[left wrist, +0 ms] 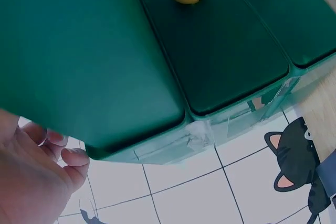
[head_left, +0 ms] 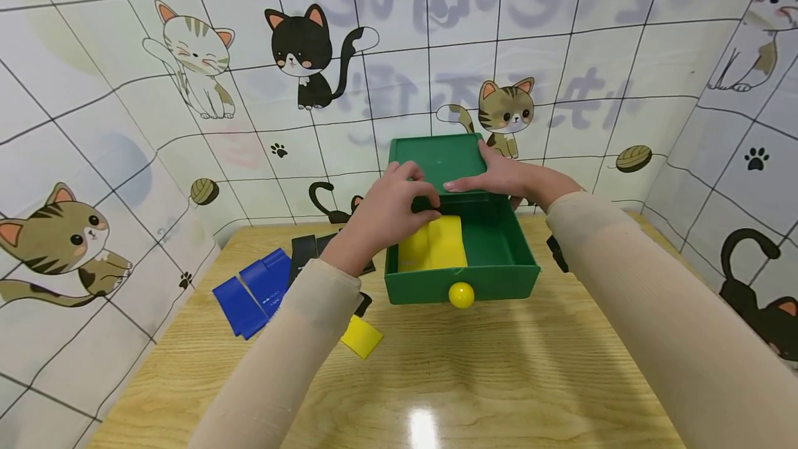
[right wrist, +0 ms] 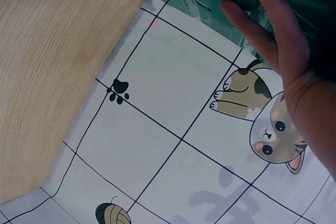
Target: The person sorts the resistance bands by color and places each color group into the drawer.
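Observation:
A green drawer box [head_left: 436,158] stands on the table with its top drawer [head_left: 418,287] pulled out by a round yellow knob [head_left: 461,295]. Flat yellow pieces [head_left: 445,244] lie in the drawer's left half. Over the drawer's left side is my left hand [head_left: 399,203], fingers loosely bent, a gap showing between thumb and forefinger. Nothing is visible in that hand [left wrist: 39,169] in the left wrist view. My right hand [head_left: 508,175] rests on the box's top right edge, thumb and forefinger spread. In the right wrist view, straight fingers [right wrist: 254,30] lie along the box.
Flat blue pieces [head_left: 255,293] and black pieces [head_left: 304,251] lie on the table to the left. Another yellow piece [head_left: 363,337] is by my left forearm. A cat-patterned sheet [head_left: 405,75] hangs behind the table [head_left: 499,380]. Lower drawers [left wrist: 231,51] are closed.

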Demonstrator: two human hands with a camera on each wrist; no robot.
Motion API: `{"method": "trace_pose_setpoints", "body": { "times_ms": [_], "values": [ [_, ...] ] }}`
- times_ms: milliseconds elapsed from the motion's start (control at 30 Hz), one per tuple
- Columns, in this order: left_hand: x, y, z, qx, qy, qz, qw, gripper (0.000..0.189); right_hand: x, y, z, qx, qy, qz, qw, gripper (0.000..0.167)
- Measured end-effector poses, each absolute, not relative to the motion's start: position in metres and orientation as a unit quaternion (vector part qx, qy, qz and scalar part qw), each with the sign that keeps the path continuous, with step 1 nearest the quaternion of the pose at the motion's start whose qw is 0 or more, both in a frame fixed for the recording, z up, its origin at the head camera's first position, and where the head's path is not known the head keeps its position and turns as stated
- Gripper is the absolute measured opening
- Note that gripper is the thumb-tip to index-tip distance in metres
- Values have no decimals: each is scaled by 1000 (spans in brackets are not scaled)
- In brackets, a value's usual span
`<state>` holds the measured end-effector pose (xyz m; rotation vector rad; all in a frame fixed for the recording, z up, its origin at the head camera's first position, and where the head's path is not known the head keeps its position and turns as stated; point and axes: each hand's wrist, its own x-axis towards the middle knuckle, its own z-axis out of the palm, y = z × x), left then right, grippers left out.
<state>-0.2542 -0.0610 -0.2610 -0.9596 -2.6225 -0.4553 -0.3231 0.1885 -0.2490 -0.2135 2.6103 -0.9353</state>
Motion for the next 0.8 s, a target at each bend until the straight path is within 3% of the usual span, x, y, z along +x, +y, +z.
{"method": "trace_pose_setpoints", "body": {
  "times_ms": [800],
  "values": [
    [-244, -122, -251, -261, -926, -231, 143, 16, -322, 187, -250, -74, 921, -337, 181, 137]
  ]
}}
